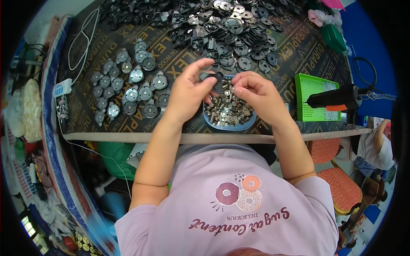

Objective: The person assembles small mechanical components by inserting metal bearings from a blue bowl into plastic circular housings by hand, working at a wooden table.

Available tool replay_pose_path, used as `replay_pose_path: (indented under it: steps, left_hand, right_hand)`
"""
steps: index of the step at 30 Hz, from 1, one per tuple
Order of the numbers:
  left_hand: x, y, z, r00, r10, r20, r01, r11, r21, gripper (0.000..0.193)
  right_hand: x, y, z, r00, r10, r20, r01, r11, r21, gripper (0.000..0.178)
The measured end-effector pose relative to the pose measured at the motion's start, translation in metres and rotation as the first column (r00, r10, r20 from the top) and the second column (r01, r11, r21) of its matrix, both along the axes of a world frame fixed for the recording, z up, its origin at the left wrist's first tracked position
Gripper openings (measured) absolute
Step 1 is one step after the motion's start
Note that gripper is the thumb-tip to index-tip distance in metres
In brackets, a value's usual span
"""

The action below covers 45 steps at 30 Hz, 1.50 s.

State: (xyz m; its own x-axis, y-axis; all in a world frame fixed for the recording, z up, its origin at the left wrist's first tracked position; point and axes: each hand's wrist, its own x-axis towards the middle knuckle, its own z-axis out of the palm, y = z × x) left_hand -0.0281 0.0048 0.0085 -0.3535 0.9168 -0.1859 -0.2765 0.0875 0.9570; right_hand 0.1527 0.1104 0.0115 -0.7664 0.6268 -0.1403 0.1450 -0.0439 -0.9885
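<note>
- The person is sitting at a dark work table (273, 51), and both hands are meeting just above a blue bowl (250, 125) that is sitting at the table's near edge.
- The left hand (190, 91) is pinching a small dark metal part (215, 80) between thumb and fingertips, holding it over the far rim of the bowl.
- The right hand (256, 91) is closing its fingertips together right beside that part, touching or nearly touching it; it seems to be gripping something small, but I cannot tell what.
- The dark part is lying between the two hands, closer into the left hand's grip, with its longer side running roughly left to right from one hand toward the other.
- The bowl is holding a heap of small silvery pins (226, 111), directly under the hands and a little nearer the person.
- To the left of the bowl, round grey assembled discs (132, 85) are lying spread out in loose rows.
- Beyond the bowl, a big pile of loose dark parts (222, 25) is covering the far side of the table.
- To the right of the bowl, a green plastic tray (311, 100) is resting, with a black and orange hand tool (337, 98) lying across it.
</note>
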Motion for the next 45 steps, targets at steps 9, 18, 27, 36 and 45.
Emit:
replay_pose_path:
  steps: [9,18,27,36,45]
  left_hand:
    - [0.029,-0.001,0.012,0.995,-0.103,-0.007,0.103,0.994,0.036,0.033]
    - [0.032,-0.004,0.013,0.993,-0.103,0.066,0.099,0.993,0.056,0.039]
    - [0.033,-0.006,0.009,0.992,-0.122,-0.038,0.124,0.990,0.060,0.033]
    - [0.028,-0.008,0.011,0.995,-0.085,0.046,0.085,0.996,0.019,0.031]
    - [0.014,-0.006,-0.005,0.976,-0.036,0.217,0.050,0.997,-0.060,0.029]
  right_hand:
    - [-0.003,-0.001,0.000,0.990,-0.080,-0.113,0.072,0.995,-0.074,0.015]
    - [-0.008,-0.010,0.011,0.986,-0.162,-0.036,0.164,0.916,0.365,0.009]
    - [-0.012,-0.013,0.010,0.976,-0.201,-0.082,0.211,0.788,0.579,0.009]
    - [-0.010,-0.005,0.018,0.982,-0.181,-0.057,0.185,0.848,0.497,0.012]
    - [-0.002,0.061,-0.018,0.977,-0.147,0.153,-0.044,0.565,0.824,0.018]
